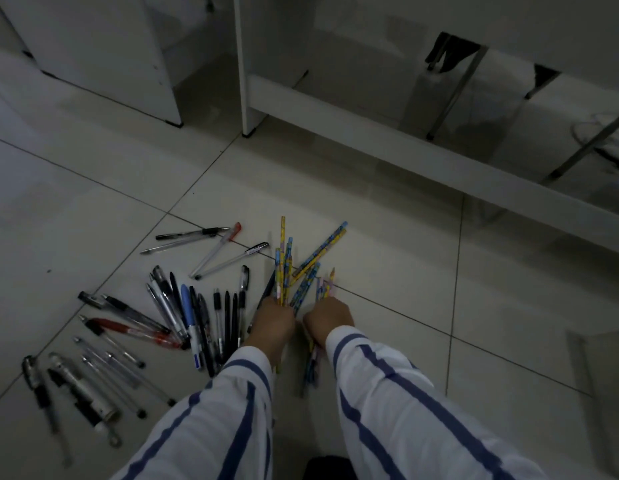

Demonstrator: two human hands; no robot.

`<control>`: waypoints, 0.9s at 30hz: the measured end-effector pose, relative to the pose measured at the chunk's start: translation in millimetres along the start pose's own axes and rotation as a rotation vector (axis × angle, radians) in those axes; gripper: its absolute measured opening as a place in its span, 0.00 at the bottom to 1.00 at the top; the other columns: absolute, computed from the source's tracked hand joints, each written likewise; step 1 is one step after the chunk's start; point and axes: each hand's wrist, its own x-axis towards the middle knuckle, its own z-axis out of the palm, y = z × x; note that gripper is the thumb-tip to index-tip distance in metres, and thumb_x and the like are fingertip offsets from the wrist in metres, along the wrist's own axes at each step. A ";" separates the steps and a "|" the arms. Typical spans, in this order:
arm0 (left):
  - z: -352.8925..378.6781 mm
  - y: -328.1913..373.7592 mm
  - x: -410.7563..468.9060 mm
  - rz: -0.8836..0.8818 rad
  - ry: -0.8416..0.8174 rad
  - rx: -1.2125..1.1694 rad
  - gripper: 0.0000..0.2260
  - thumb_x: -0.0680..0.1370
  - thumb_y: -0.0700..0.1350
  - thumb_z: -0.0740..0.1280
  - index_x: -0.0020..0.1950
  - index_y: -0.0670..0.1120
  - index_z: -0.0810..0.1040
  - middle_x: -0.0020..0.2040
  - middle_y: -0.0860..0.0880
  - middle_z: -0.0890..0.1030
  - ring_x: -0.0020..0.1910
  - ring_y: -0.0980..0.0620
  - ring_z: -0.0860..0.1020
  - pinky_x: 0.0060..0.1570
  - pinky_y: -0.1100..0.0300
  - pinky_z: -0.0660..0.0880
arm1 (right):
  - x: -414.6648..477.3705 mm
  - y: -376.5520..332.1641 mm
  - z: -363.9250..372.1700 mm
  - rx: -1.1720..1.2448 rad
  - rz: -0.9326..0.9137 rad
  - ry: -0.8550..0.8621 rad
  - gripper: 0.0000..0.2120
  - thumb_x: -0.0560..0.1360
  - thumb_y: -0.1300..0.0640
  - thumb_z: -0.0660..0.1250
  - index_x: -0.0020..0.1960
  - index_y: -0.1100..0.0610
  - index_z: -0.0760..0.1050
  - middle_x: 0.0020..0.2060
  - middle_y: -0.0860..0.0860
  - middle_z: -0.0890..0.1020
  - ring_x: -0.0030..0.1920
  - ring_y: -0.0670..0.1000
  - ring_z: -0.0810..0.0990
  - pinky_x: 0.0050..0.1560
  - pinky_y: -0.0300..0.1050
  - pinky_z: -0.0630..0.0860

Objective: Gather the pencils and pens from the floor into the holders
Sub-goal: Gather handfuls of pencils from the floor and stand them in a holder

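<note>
Dimly lit, the room gives us a glossy pale tiled floor [405, 341], with white cabinet panels [252, 64] and thin metal legs [453, 95] standing at its far side. Our left hand [275, 323] is curled round a fanned bundle of patterned pencils [283, 271], perhaps seven in this blur, and our right hand [330, 315], just beside it, grips about four more. Roughly two dozen pens [197, 317] lie spread on the tiles to the left, four of them apart at the top.
</note>
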 end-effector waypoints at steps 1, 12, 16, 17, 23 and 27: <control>-0.6 0.7 -2.2 -0.003 -0.010 0.008 0.14 0.78 0.40 0.60 0.63 0.41 0.71 0.56 0.37 0.77 0.54 0.40 0.77 0.51 0.56 0.73 | -0.7 0.8 -1.9 -0.017 -0.014 -0.010 0.11 0.76 0.59 0.61 0.55 0.63 0.76 0.58 0.61 0.79 0.57 0.59 0.79 0.50 0.44 0.75; -5.7 6.2 -15.8 0.016 -0.354 -0.123 0.10 0.79 0.39 0.61 0.59 0.43 0.76 0.48 0.43 0.81 0.45 0.46 0.79 0.44 0.55 0.77 | -14.3 23.0 -29.9 0.317 -0.197 -0.093 0.08 0.72 0.57 0.64 0.35 0.58 0.71 0.27 0.55 0.74 0.26 0.55 0.72 0.27 0.42 0.68; -3.4 10.1 -26.8 0.090 -0.496 -0.350 0.12 0.81 0.34 0.54 0.54 0.41 0.77 0.36 0.41 0.82 0.35 0.46 0.81 0.43 0.53 0.77 | -19.2 13.0 -45.4 0.432 -0.262 -0.184 0.08 0.72 0.58 0.64 0.47 0.62 0.75 0.26 0.57 0.77 0.22 0.54 0.73 0.21 0.39 0.68; -3.7 11.9 -28.1 0.118 -0.519 -0.376 0.13 0.81 0.34 0.53 0.55 0.41 0.76 0.37 0.39 0.81 0.36 0.44 0.80 0.43 0.53 0.76 | -20.1 11.0 -47.9 0.448 -0.262 -0.207 0.07 0.73 0.59 0.64 0.49 0.62 0.74 0.27 0.58 0.78 0.22 0.54 0.74 0.21 0.39 0.69; -4.6 11.6 -25.0 0.209 -0.572 -0.362 0.15 0.80 0.35 0.59 0.62 0.52 0.71 0.56 0.43 0.80 0.51 0.46 0.79 0.50 0.54 0.77 | -21.2 4.9 -56.9 0.618 -0.205 -0.321 0.06 0.76 0.59 0.67 0.51 0.60 0.74 0.37 0.57 0.81 0.28 0.53 0.79 0.26 0.42 0.77; -0.3 11.0 -21.7 0.225 -0.499 -0.323 0.19 0.79 0.33 0.61 0.68 0.46 0.70 0.51 0.42 0.82 0.46 0.48 0.80 0.44 0.55 0.78 | -20.6 -2.3 -49.6 0.474 -0.259 -0.192 0.06 0.77 0.56 0.65 0.48 0.58 0.76 0.42 0.59 0.82 0.35 0.58 0.81 0.33 0.47 0.80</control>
